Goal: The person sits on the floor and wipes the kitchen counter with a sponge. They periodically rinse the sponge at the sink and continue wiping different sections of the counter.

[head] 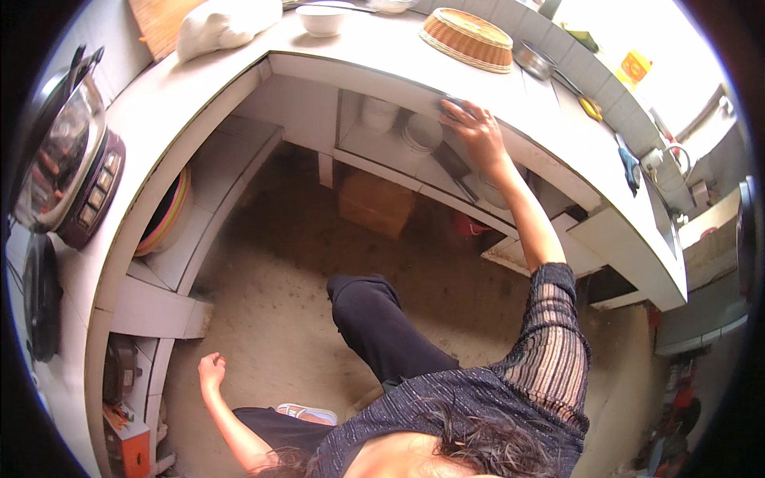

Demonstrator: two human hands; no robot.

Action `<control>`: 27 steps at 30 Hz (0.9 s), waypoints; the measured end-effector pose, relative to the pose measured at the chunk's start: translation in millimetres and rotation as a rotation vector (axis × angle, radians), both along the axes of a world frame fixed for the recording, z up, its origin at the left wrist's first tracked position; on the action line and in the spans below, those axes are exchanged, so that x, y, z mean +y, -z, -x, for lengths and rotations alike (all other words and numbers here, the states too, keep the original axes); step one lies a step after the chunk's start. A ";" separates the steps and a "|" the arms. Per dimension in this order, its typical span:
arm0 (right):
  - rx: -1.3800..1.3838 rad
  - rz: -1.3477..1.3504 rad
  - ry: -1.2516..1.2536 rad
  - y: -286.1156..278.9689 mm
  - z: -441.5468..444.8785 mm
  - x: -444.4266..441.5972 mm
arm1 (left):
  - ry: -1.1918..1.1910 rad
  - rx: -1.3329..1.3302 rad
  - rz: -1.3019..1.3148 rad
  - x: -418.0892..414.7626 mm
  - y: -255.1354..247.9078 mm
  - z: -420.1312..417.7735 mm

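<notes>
My right hand (478, 128) reaches forward to the front edge of the white tiled counter (382, 69). Its fingers press a small dark item (448, 106) against that edge; the item is blurred and mostly covered, so its kind cannot be told. Beyond the hand, an upturned wicker basket (466, 42) sits on the countertop. Low on the other side, my left hand (211, 371) hangs over the floor with its fingers curled. Nothing held shows in it.
Above the counter's left end stand an electric cooker (83, 173) and a white bag (227, 27). A white bowl (323, 19), a metal pan (536, 60) and yellow-handled scissors (590, 109) lie along the back. Under it, shelves hold jars (422, 132) and a cleaver (451, 164).
</notes>
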State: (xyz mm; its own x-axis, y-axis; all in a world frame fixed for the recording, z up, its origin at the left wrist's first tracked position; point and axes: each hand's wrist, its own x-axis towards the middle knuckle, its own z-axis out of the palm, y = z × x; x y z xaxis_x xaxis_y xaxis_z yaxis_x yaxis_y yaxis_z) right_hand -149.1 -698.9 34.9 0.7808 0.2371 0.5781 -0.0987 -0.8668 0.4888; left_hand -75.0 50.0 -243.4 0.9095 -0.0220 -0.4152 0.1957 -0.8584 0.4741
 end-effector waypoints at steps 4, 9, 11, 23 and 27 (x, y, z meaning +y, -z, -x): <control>-0.159 -0.019 0.142 15.5 98.3 -37.6 | -0.061 0.061 0.001 20.3 14.4 6.7; -0.228 -0.021 0.222 17.2 118.6 -46.6 | -0.090 0.139 -0.038 15.8 10.6 9.3; -0.216 -0.045 0.108 10.1 73.4 -44.5 | -0.076 0.149 -0.056 4.4 6.4 6.3; 0.035 -0.100 -0.031 -13.4 27.5 -34.7 | -0.009 0.004 -0.028 -13.6 -19.0 21.6; 0.110 0.040 -0.097 -23.6 -46.7 -11.4 | 0.013 0.013 -0.032 -16.0 -42.5 26.2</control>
State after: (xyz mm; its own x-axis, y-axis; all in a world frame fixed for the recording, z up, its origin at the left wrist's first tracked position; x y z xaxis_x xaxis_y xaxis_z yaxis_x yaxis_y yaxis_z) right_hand -102.4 -710.3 58.5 0.8113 0.3358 0.4785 0.0411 -0.8493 0.5263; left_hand -101.2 34.0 -200.9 0.9039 -0.0202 -0.4273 0.1901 -0.8758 0.4436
